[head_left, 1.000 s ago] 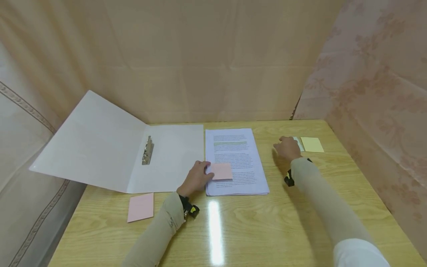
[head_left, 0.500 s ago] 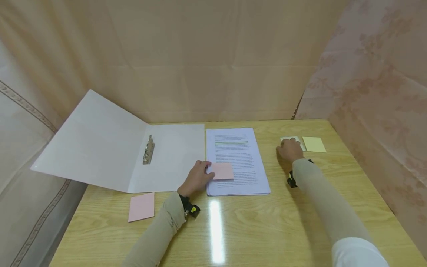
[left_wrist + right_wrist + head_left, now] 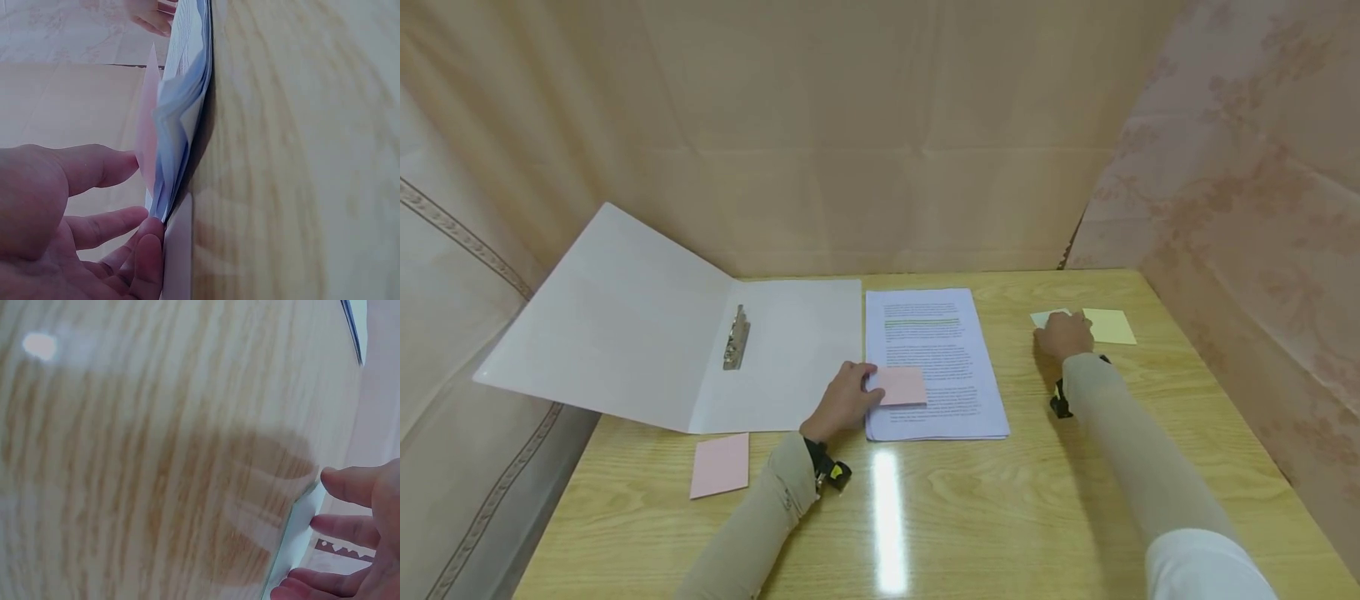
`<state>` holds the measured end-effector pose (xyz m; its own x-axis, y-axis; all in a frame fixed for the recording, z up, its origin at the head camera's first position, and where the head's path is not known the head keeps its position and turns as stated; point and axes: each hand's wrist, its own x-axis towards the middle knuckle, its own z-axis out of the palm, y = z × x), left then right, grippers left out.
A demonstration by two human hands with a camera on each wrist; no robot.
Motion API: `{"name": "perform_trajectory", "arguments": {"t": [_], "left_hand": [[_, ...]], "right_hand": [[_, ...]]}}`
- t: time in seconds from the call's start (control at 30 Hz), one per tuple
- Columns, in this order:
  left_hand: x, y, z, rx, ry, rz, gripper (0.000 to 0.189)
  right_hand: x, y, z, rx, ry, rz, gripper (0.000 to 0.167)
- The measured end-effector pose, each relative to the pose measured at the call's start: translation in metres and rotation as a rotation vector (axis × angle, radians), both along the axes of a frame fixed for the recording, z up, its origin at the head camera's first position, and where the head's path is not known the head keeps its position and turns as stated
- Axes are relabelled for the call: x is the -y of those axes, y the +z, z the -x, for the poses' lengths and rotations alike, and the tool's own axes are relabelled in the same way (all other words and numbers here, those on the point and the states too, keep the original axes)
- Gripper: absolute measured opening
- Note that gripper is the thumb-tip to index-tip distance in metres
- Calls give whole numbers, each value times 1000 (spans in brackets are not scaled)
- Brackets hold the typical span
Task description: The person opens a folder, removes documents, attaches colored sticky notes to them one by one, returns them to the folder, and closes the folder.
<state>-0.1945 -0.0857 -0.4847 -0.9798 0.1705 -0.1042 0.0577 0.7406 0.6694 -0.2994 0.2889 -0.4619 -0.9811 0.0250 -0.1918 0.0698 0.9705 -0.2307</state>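
A stack of printed sheets (image 3: 951, 333) lies in the middle of the table, with a pink sticky note (image 3: 904, 386) on its lower part. My left hand (image 3: 844, 400) rests at the stack's left edge. Its thumb touches the pink note and its fingertips meet the paper edge, as the left wrist view shows. At the right, my right hand (image 3: 1064, 335) is over a pale green sticky note pad (image 3: 1043, 317) and covers most of it. In the right wrist view, the fingertips rest on the green pad (image 3: 297, 531), the thumb at its near corner.
A yellow sticky note pad (image 3: 1111, 326) lies just right of the green one. Left of the papers stands an opened white binder (image 3: 797, 350) with a metal clip (image 3: 735, 340). Another pink sticky note pad (image 3: 720, 466) lies in front of it. Curtains hang behind and beside the table.
My right hand has moved a little rightward, from the green pad's left side to over its middle and right part. My left hand stays at the pink note.
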Motion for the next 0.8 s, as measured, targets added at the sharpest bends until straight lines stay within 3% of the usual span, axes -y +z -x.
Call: {"name": "perform_trajectory", "arguments": {"t": [0.27, 0.6, 0.8], "left_hand": [[0, 2, -1, -1, 3, 5, 51], [-1, 3, -1, -1, 12, 0, 48], [0, 2, -1, -3, 9, 1, 48]], "right_hand": [[-9, -8, 5, -31, -72, 70, 35], [-12, -6, 5, 39, -147, 74, 55], [-10, -5, 4, 38, -176, 80, 62]]}}
